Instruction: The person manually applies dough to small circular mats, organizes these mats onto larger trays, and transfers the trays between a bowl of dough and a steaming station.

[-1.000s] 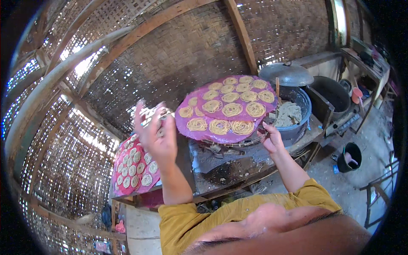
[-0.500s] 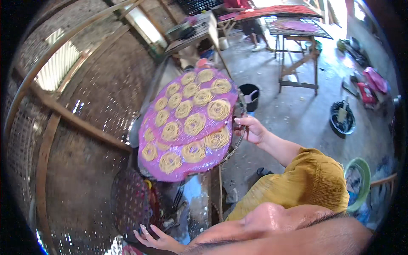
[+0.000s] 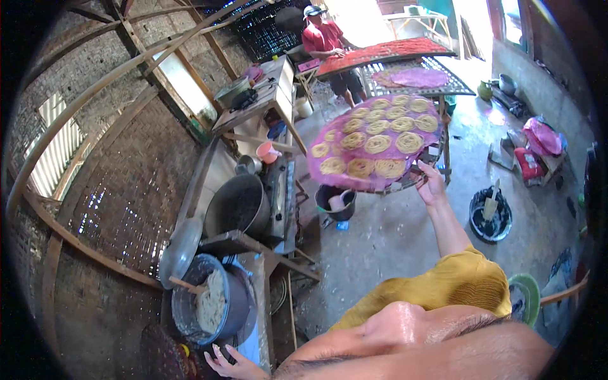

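Observation:
My right hand (image 3: 432, 185) grips the near right edge of a round tray (image 3: 403, 182), holding it out ahead above the floor. A wet-looking pink-purple sheet (image 3: 321, 170) covers the tray and hides most of it. On the sheet lie several pale yellow coils (image 3: 378, 144) of thin strands, like noodle nests. My left hand (image 3: 232, 365) is low at the left, fingers spread, holding nothing. Just beyond it stands a dark bucket (image 3: 240, 311) with a whitish, dough-like mass (image 3: 212, 309) and a wooden stick (image 3: 183, 284) inside.
At left are a big dark pot (image 3: 235, 206), a metal lid (image 3: 180, 254) and a pink dipper (image 3: 268, 152). A black bucket (image 3: 324, 204) stands on the floor below the tray. Racks (image 3: 456, 76) and a person in red (image 3: 323, 39) are behind. A basin (image 3: 491, 215) sits right.
The tray in my right hand has moved away and to the right. The view has shifted, bringing the bucket, pot and person in red into sight. My left hand stays open and low.

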A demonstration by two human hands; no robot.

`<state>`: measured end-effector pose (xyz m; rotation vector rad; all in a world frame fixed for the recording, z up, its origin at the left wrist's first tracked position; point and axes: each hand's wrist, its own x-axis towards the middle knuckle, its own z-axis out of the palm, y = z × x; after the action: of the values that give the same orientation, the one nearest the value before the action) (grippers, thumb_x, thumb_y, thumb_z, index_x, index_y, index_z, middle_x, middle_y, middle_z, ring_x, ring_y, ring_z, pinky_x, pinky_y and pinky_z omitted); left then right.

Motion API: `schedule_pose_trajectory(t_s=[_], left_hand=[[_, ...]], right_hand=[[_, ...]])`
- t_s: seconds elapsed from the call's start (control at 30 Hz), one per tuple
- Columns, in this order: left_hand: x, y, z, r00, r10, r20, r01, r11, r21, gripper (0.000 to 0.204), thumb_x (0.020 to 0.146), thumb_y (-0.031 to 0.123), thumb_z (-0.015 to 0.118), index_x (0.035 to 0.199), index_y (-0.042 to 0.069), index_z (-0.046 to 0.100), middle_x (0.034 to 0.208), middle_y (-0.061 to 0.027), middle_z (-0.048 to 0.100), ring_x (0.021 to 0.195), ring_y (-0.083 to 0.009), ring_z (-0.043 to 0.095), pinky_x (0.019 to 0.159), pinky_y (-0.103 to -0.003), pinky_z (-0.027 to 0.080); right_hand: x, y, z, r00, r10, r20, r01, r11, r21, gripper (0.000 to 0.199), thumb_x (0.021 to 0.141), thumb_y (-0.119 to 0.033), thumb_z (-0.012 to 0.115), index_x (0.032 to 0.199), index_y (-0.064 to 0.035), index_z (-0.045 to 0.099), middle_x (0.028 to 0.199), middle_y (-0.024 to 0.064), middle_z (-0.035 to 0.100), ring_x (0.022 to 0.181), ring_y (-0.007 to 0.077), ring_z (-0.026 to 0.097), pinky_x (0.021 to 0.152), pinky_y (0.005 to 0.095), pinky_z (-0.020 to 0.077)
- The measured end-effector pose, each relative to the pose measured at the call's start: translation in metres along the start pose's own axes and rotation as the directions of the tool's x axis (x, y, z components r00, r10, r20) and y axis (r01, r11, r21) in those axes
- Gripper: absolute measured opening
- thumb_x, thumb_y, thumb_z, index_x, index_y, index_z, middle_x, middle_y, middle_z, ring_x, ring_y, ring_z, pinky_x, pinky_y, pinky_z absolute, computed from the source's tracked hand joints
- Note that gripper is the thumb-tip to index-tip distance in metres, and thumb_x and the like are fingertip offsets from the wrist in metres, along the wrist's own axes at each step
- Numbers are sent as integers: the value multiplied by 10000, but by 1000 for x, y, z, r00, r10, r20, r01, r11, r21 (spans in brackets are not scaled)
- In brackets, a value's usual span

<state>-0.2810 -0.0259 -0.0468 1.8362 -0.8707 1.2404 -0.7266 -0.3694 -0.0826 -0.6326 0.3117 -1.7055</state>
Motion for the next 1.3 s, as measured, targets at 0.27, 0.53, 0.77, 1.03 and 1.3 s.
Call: schedule_pose_trajectory(t_s=[0.27,0.53,0.77,1.03,1.3], left_hand=[[-1,90,74,993,67,100,-63,997,-42,267,722,278,598,925,105,595,1043,-160,490,878,-331,490,724,-416,405],[-21,85,65,975,67,210,-85,993,79,291,742,298,558,974,124,578,1117,-119,463,955,-313,454,780,-420,371],[-16,55,28,952,-216,218,85,867,491,319,739,319,548,1010,150,568,1158,-78,457,1009,-296,435,815,-415,355],[-37,-34,-19,879,-475,28,278,559,781,405,644,189,613,1039,144,537,1207,-75,393,1067,-295,357,828,-460,309],[-20,-151,-77,920,-349,178,40,535,844,432,659,122,588,1078,159,491,1140,-1,443,1064,-209,381,875,-445,232]], right_hand=[[289,-21,-31,972,-217,-91,222,974,45,84,784,-67,522,860,-30,519,743,59,559,588,168,543,541,277,469],[312,65,-73,555,-508,-659,278,860,-428,152,674,-85,553,810,-27,520,769,68,543,586,144,524,514,266,455],[150,104,-43,745,-408,-528,260,906,-333,211,695,3,499,903,-21,471,731,60,533,585,138,531,481,250,427],[174,117,-96,950,-194,-244,25,828,-560,272,766,-113,505,984,48,525,872,168,564,724,251,576,568,318,494],[68,180,48,953,-72,-295,4,974,-225,176,739,-65,568,758,108,543,782,170,566,625,196,548,520,241,424]])
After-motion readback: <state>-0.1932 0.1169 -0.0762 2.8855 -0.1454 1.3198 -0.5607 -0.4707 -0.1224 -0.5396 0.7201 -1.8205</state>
